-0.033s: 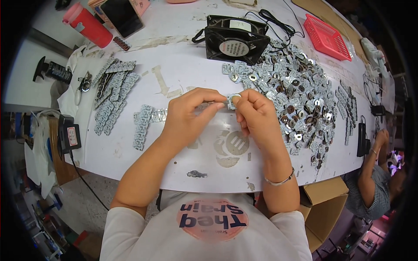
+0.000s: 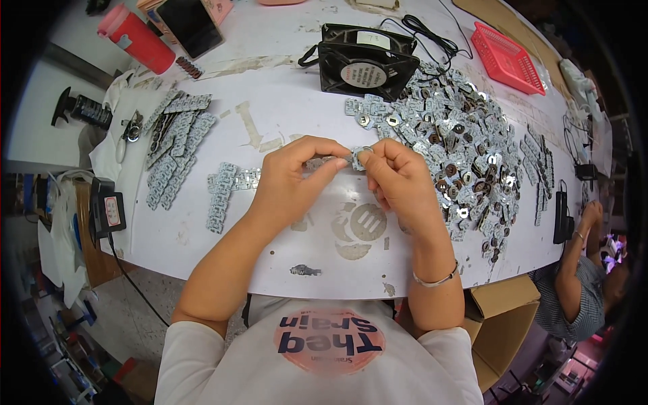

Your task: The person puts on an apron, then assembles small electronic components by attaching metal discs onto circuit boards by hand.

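Observation:
Both hands meet over the middle of the white table (image 2: pixel 324 243). Thumb and finger of my left hand (image 2: pixel 290 179) pinch the left edge of a small circuit board (image 2: pixel 356 160). From the other side, my right hand (image 2: pixel 405 179) grips the same board, its thumb pressed on top near a round metal part; the fingers hide much of it. Behind my left wrist lies a strip of joined circuit boards (image 2: pixel 248 179), partly covered by the hand. Another such strip (image 2: pixel 220 202) crosses its left end. To the right of my right hand spreads a heap of loose small boards (image 2: pixel 466 148).
Stacked board strips (image 2: pixel 179 142) lie at left, more strips (image 2: pixel 536 169) at far right. A black fan (image 2: pixel 368 64) stands behind the heap, near a red basket (image 2: pixel 506 57). A red tumbler (image 2: pixel 138 40) and propped tablet (image 2: pixel 189 27) are back left. Another person's arm (image 2: pixel 574 270) shows at right.
My right thumb has straightened and shifted over the small board, covering more of its round part. My left hand is nearly still.

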Motion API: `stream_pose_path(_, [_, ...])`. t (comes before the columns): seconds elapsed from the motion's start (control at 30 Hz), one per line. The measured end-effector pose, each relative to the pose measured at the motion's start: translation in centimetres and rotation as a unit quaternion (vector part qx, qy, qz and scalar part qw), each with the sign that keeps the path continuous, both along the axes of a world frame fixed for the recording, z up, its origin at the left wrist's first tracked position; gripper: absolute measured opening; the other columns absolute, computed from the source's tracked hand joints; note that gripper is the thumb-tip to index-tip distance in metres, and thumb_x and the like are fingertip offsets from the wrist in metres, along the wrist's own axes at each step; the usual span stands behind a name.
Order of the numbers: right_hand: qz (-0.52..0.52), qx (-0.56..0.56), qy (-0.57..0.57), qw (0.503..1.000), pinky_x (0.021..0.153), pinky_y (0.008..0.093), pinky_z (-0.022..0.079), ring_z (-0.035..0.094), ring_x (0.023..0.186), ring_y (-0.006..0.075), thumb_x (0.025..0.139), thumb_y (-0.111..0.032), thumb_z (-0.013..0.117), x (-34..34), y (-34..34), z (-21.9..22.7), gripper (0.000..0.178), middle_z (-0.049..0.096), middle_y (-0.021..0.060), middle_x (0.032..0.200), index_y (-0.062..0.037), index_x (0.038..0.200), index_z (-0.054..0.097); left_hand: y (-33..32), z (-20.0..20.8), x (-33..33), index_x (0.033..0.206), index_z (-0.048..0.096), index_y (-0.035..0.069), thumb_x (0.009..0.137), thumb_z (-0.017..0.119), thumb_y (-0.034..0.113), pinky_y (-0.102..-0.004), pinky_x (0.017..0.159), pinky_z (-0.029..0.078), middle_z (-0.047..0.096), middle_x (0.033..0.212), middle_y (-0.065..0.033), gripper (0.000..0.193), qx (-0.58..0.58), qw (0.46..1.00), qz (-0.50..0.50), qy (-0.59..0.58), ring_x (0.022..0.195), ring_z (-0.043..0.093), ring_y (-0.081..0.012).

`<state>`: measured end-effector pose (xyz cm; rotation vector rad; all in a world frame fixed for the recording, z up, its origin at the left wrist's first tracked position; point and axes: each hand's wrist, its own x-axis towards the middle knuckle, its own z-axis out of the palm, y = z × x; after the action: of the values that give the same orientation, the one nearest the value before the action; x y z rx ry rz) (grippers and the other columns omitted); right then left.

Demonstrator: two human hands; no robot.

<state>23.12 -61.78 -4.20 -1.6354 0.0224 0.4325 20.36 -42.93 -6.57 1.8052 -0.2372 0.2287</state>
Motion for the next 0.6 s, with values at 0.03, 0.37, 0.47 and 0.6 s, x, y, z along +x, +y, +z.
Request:
stream_pose_path(0.03, [0.029,-0.072,-0.042,0.996,0.052,0.0227,0.038,0.049,0.057,0.0050,0.090,-0.019,0.065,0.2,-0.3,-0.1,0.018,0.058,-0.0018,0.064,-0.0027,0.082,0.064,-0.2,-0.2,0.0,0.102,0.070,0.003,0.085,0.068,0.001,-0.0237,0.078,0.054,0.069,0.096,-0.0077,0.017,-0.066,0.997,-0.007,0.041,0.085,0.066,-0.0133])
stream_pose_path(0.37, [0.075,-0.084,0.010,0.994,0.044,0.0190,0.033,0.047,0.050,0.0028,0.090,-0.019,0.070,0.4,-0.8,1.3,0.016,0.064,0.0001,0.064,-0.0030,0.088,0.074,1.2,1.6,0.3,0.103,0.065,-0.003,0.085,0.072,0.005,-0.0210,0.071,0.054,0.068,0.090,-0.0059,0.021,-0.215,0.938,-0.044,0.268,0.075,0.064,-0.0083])
stream_pose_path(0.47, [0.115,-0.034,0.003,0.993,0.047,0.0187,0.032,0.045,0.053,0.0016,0.090,-0.021,0.067,0.2,-0.8,1.4,0.019,0.062,-0.0022,0.064,-0.0032,0.085,0.072,1.9,1.5,0.4,0.102,0.065,-0.003,0.084,0.073,0.004,-0.0221,0.071,0.054,0.069,0.086,-0.0068,0.021,-0.254,0.911,-0.082,0.314,0.075,0.066,-0.0100])
stream_pose_path(0.6, [0.116,0.082,0.070,0.987,0.047,0.0185,0.032,0.045,0.053,0.0018,0.094,-0.022,0.063,-0.3,-0.5,1.2,0.019,0.059,-0.0039,0.064,-0.0047,0.088,0.067,2.2,1.3,0.4,0.102,0.065,-0.003,0.083,0.072,0.002,-0.0232,0.072,0.055,0.069,0.084,-0.0066,0.020,-0.342,0.858,-0.161,0.348,0.075,0.067,-0.0118])
